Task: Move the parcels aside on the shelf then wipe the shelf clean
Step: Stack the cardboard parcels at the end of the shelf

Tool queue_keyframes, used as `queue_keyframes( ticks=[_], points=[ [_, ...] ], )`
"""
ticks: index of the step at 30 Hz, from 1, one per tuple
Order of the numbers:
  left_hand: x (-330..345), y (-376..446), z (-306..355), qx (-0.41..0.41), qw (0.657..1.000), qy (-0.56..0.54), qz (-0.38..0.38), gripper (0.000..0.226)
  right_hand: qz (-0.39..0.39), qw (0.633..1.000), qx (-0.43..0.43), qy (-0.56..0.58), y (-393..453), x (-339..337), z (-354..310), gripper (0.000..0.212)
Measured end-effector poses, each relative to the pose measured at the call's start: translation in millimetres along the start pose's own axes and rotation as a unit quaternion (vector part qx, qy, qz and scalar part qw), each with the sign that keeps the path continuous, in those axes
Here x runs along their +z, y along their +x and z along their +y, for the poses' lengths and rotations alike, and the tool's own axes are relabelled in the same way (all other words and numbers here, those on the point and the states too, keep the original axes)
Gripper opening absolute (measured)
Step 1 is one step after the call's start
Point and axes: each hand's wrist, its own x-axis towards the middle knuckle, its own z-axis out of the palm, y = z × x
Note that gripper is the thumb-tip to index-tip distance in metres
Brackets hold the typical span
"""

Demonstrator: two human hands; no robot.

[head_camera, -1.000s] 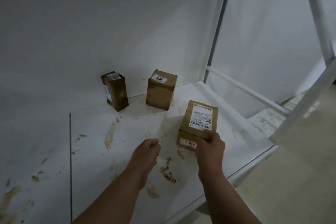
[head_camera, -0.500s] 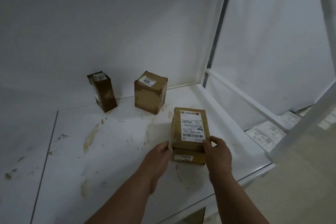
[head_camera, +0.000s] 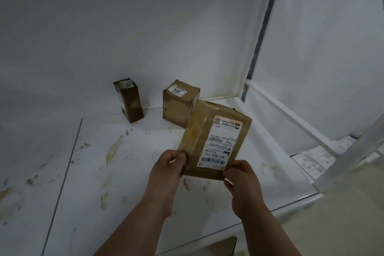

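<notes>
A white shelf (head_camera: pixel 145 172) with brown smears stands against a pale wall, with a white metal frame (head_camera: pixel 259 33) at the right. At the back left a narrow brown parcel (head_camera: pixel 129 101) stands upright, and its top label reads something like "1005", but it is blurred. To its right a wider parcel (head_camera: pixel 179 103) stands upright too, with a label reading "20K". In front of this one, partly hiding its lower right side, is the held parcel (head_camera: pixel 216 141), lifted above the shelf and tilted, its long axis running from the hands up and away. Its white label shows a barcode and "507-P802 170". The left hand (head_camera: pixel 168 169) pinches its lower left corner, and the right hand (head_camera: pixel 242 183) grips its lower right corner.
</notes>
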Motion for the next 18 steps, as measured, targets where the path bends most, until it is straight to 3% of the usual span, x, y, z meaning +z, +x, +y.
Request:
queue_keyframes(
  ticks=[3,10,15,18],
  points=[
    [-13,-6,1,0.019,0.999,0.005,0.038,0.014,-0.037,0.999,0.004,0.01,-4,13,3,0.019],
    [-48,-25,-3,0.006,0.996,-0.01,0.089,0.043,-0.113,0.993,0.015,0.02,-14,45,7,0.023],
    [-83,-31,-12,-0.009,0.993,-0.04,0.115,0.039,-0.133,0.99,0.032,0.028,-33,71,14,0.025],
    [-102,-33,-15,0.014,0.992,-0.034,0.119,0.023,-0.134,0.99,0.029,0.024,-46,86,19,0.019]
  ],
)
